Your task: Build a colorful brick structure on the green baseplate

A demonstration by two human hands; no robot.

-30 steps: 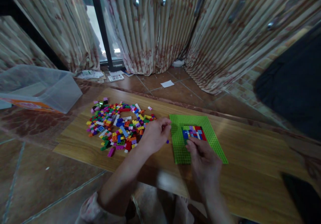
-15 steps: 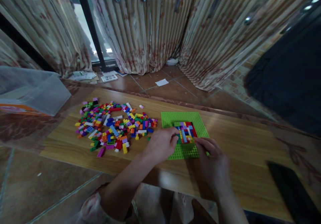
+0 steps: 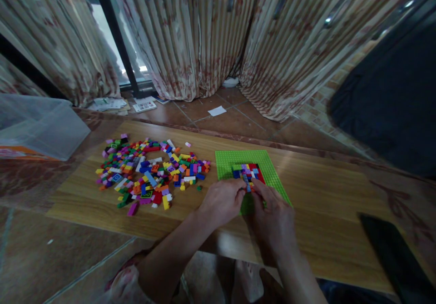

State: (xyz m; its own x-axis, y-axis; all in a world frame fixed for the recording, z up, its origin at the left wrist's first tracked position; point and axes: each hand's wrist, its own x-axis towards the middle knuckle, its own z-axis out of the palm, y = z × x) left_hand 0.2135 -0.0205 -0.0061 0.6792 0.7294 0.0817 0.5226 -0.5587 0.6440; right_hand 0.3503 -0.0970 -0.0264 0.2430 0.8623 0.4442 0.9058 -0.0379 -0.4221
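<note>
A green baseplate lies on the wooden board and carries a block of mixed-colour bricks. My left hand rests at the plate's near left edge, its fingertips pinched against the near edge of the brick block. My right hand covers the plate's near part, fingers curled and meeting the left hand's fingertips at the bricks. What the fingertips hold is hidden. A pile of loose coloured bricks is spread on the board left of the plate.
A clear plastic bin stands at the far left. Striped curtains hang behind, with papers on the tiled floor. A dark object lies on the board's right end, and a large black shape looms at right.
My left hand has moved right from the brick pile to the baseplate. Both hands now meet at the near edge of the built bricks. The view has shifted.
</note>
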